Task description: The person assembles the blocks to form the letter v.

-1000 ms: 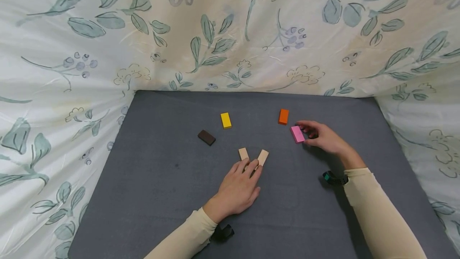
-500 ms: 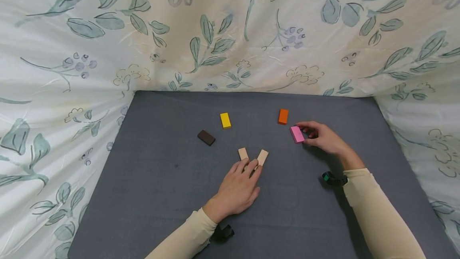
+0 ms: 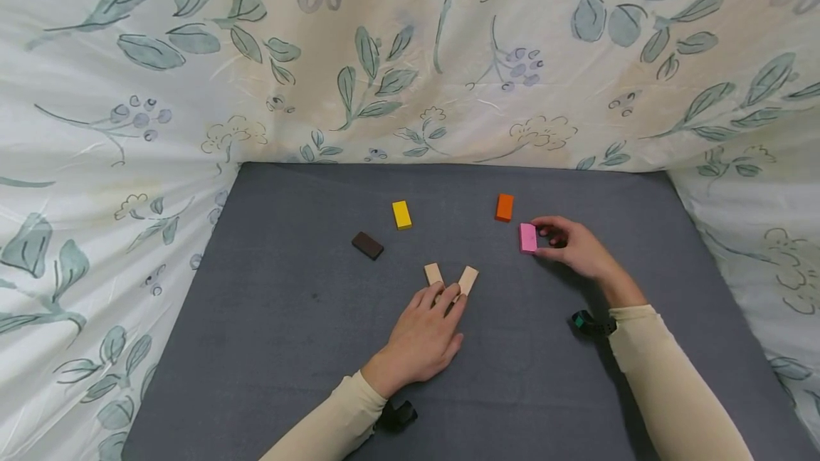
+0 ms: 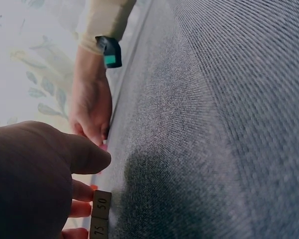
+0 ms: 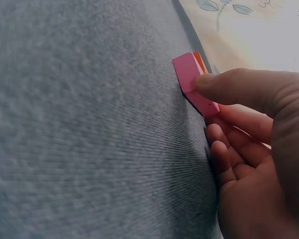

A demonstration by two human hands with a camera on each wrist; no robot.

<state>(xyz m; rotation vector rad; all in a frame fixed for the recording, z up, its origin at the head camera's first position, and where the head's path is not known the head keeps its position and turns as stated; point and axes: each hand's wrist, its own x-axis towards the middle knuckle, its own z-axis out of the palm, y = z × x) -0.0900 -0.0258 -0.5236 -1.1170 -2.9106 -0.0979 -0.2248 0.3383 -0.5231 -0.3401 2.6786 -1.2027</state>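
My right hand [image 3: 579, 251] pinches a pink block [image 3: 528, 239] by its two ends, between thumb and forefinger. In the right wrist view the thumb presses one end of the pink block [image 5: 189, 74]. My left hand [image 3: 419, 343] lies palm down, with its extended fingertips resting on two plain wooden blocks. The left wooden block [image 3: 433, 274] and the right wooden block [image 3: 469, 279] spread apart in a V, their near ends hidden by the fingers. In the left wrist view, one wooden block [image 4: 101, 201] shows the number 50 on its end.
An orange block [image 3: 505, 208] lies just behind the pink one. Farther left are a yellow block [image 3: 401, 215] and a dark brown block [image 3: 368, 245]. Grey cloth [image 3: 288, 347] covers the table, and a leaf-patterned curtain [image 3: 410, 55] hangs behind it.
The pink block has turned slightly, its sides now straighter to the view, as my right hand shifts a little. The left hand and the other blocks stay where they were.
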